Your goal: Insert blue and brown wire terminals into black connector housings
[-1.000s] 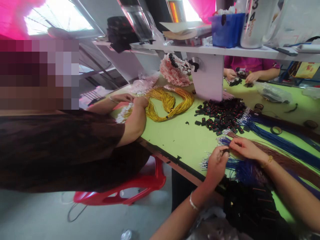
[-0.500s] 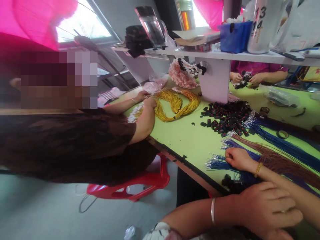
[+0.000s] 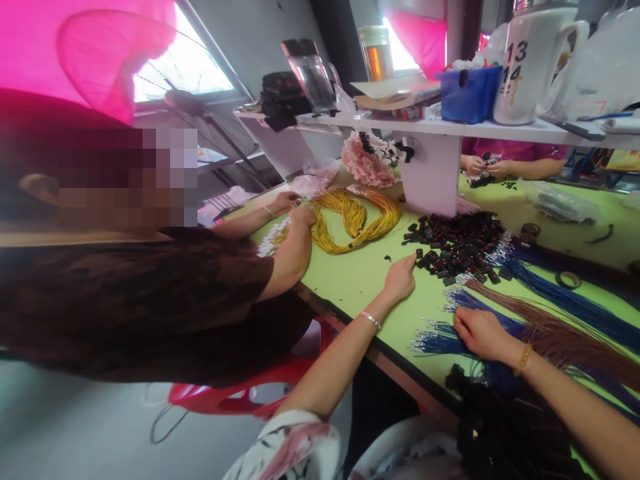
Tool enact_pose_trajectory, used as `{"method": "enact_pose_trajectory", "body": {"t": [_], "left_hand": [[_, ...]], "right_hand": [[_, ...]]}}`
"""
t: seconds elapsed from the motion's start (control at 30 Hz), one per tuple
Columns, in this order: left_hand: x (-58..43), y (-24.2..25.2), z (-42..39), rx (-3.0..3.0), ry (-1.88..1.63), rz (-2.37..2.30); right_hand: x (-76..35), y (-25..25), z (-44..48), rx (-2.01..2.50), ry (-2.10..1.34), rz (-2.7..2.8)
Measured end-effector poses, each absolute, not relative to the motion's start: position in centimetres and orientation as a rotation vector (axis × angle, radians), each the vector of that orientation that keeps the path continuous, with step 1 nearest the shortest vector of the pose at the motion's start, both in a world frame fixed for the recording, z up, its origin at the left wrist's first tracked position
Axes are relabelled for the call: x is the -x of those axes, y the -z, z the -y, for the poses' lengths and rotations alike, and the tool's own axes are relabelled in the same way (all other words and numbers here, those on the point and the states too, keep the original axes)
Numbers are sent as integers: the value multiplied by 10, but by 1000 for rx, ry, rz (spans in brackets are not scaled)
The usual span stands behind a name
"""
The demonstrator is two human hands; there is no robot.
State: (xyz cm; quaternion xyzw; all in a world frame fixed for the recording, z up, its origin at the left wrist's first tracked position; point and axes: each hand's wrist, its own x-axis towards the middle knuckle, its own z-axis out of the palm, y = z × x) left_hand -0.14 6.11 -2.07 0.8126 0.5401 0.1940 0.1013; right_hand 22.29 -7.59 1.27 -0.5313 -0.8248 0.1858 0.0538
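My left hand (image 3: 400, 279), with a silver bracelet on the wrist, reaches over the table to the near left edge of a pile of small black connector housings (image 3: 453, 243). Its fingers are drawn together, fingertips at one black housing (image 3: 419, 254). My right hand (image 3: 481, 333), wearing a yellow beaded bracelet, is curled closed over the blue wires (image 3: 437, 338) with silvery ends; what its fingers hold is hidden. Alongside lie purple-blue wires (image 3: 493, 312), a bundle of brown wires (image 3: 505, 300) and another blue bundle (image 3: 565, 297).
At left a co-worker (image 3: 165, 293) handles white-ended yellow wires (image 3: 340, 245). Another person's hands (image 3: 487, 167) work across the table. A shelf (image 3: 430, 125) holds a blue bin (image 3: 470, 93) and a white mug (image 3: 530, 73). Tape rolls (image 3: 569, 280) and a dark heap (image 3: 505, 427) lie nearby.
My left hand has swung away from in front of my right forearm, forward and left to the black housings. My right hand has stayed at the blue wires.
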Motion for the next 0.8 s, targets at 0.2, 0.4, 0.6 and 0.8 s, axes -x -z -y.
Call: {"method": "enact_pose_trajectory", "body": {"t": [0.2,0.4,0.6,0.8], "left_hand": [[-18,12,-61,-2438,-885,-1587],[-58,9,-78,-2657,-592,-1239],[-37,15,-58,-2617,-551,-1454],[-36,-1,-42,-2669,-741,-1328]], "right_hand": [[-223,-17,75,1592,-628,2527],[-224,-17,76,1590,-668,2518],[-221,-21,76,1602,-671,2516],[-217,-20,76,1594,-581,2552]]}}
